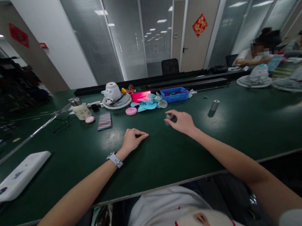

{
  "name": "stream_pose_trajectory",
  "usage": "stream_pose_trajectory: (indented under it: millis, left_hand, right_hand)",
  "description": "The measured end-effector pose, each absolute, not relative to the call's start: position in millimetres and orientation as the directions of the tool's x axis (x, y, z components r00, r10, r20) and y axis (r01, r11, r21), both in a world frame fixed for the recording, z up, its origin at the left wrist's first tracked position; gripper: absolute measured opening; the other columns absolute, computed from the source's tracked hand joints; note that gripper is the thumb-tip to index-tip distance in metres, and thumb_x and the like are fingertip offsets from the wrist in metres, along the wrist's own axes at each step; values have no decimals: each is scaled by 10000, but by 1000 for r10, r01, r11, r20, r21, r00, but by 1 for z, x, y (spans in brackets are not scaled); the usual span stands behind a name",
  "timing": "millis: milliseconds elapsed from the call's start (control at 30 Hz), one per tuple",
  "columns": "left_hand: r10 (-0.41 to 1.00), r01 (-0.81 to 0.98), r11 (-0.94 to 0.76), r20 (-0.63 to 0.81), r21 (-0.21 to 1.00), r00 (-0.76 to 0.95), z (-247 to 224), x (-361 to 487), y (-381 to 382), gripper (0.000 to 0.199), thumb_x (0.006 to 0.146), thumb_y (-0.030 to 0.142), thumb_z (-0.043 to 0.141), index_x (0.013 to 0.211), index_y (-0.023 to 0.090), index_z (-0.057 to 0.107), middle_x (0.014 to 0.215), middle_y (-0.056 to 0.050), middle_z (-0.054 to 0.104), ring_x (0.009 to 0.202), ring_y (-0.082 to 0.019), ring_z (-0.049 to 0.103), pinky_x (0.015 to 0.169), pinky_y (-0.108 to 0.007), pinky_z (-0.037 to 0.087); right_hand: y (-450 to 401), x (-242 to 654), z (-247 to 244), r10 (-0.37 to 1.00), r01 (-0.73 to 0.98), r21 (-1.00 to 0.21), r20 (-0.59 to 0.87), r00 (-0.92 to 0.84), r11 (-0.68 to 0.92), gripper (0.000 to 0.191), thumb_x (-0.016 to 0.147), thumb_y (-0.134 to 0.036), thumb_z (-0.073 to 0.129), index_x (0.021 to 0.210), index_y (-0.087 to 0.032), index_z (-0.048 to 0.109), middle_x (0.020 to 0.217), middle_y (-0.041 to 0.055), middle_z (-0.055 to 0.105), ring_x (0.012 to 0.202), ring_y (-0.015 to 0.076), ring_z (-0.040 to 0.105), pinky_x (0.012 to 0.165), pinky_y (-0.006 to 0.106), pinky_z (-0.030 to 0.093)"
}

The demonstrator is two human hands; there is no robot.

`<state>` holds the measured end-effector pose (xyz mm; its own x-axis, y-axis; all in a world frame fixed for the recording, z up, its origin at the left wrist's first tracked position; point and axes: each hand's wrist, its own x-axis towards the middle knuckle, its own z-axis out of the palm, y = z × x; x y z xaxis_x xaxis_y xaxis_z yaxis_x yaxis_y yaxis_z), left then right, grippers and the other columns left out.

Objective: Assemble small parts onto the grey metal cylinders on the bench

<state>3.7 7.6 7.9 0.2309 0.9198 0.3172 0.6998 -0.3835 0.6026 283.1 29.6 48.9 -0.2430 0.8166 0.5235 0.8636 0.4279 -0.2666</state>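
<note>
My right hand (182, 122) is closed around a small round metallic part (169, 116), its thumb and forefinger on either side, over the green table (157, 163). Lower and to its left, my left hand (133, 140) rests near the tabletop with thumb and fingertips pinched together; whether anything tiny is between them is too small to tell. A watch with a pale strap is on the left wrist. To the right of my right hand a silver cylinder (215, 105) stands on the table.
Behind my hands are blue fan blades (149, 103), a pink round lid (131, 111), a white fan (117, 100), a blue tray (175, 94) and a bottle (80, 110). A white device (18, 177) lies left. People sit at the far right.
</note>
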Motion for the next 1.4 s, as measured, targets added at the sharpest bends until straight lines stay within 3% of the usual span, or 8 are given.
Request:
stream_pose_trajectory:
  millis: [233, 467, 567, 667, 867, 1033, 1233, 1400]
  left_hand:
    - [928, 686, -369, 294, 627, 230, 10, 3, 6, 364, 859, 497, 597, 1050, 247, 778, 915, -55, 761, 836, -208, 645, 750, -314, 450]
    - [961, 630, -215, 276, 746, 1, 6, -5, 13, 419, 866, 437, 537, 1145, 184, 720, 900, -68, 741, 777, -196, 648, 678, -290, 463]
    - [958, 615, -208, 286, 760, -29, 5, -6, 13, 389, 858, 406, 525, 1098, 174, 724, 849, -62, 729, 760, -199, 644, 667, -294, 460]
    - [955, 610, -227, 296, 759, -12, 3, -4, 13, 369, 855, 405, 526, 1066, 177, 725, 821, -51, 720, 744, -195, 641, 653, -292, 454]
    - [948, 609, -260, 319, 749, 12, 3, -2, 10, 347, 851, 400, 531, 1042, 180, 719, 805, -40, 719, 715, -186, 637, 653, -291, 458]
    - [954, 610, -249, 301, 752, 19, 5, 0, 8, 335, 846, 387, 539, 1033, 176, 719, 806, -45, 724, 730, -186, 644, 670, -290, 461]
    - [955, 623, -260, 293, 737, 53, 8, 0, 9, 361, 850, 416, 530, 1039, 171, 715, 776, -47, 717, 718, -192, 648, 687, -302, 475]
    - [957, 659, -245, 288, 711, 46, 10, -1, 9, 395, 829, 447, 539, 1049, 174, 721, 771, -52, 717, 743, -210, 652, 727, -323, 481]
  right_hand:
    - [77, 376, 56, 881, 953, -251, 395, 260, -169, 405, 897, -468, 576, 1223, -234, 630, 1043, 141, 723, 1000, 318, 676, 816, 408, 494]
    - [87, 405, 47, 890, 922, -241, 274, 364, -303, 404, 897, -368, 585, 1243, -159, 589, 1114, 190, 683, 1057, 319, 649, 866, 423, 481]
    - [84, 389, 47, 833, 951, -212, 464, 300, -225, 493, 864, -324, 633, 1305, -119, 553, 1266, 238, 603, 1195, 359, 563, 969, 498, 423]
    - [70, 350, 47, 789, 975, -198, 613, 46, 97, 470, 905, -302, 579, 1338, -123, 552, 1391, 217, 538, 1310, 340, 476, 1070, 519, 354]
    - [15, 247, 26, 592, 560, -201, 362, -720, 804, 464, 993, -353, 453, 1433, -214, 505, 1552, 88, 402, 1434, 254, 364, 1141, 478, 341]
    - [3, 220, 12, 477, 417, -248, 276, -835, 874, 423, 1005, -250, 433, 1408, -175, 540, 1509, 96, 458, 1408, 240, 410, 1141, 449, 348]
    - [14, 229, 14, 544, 445, -323, 372, -752, 835, 322, 965, -147, 491, 1205, -194, 702, 1230, 72, 699, 1129, 194, 650, 995, 348, 465]
    - [22, 235, 13, 615, 486, -383, 406, -676, 786, 325, 924, -75, 527, 1118, -225, 741, 1116, 43, 742, 1019, 170, 681, 913, 310, 479]
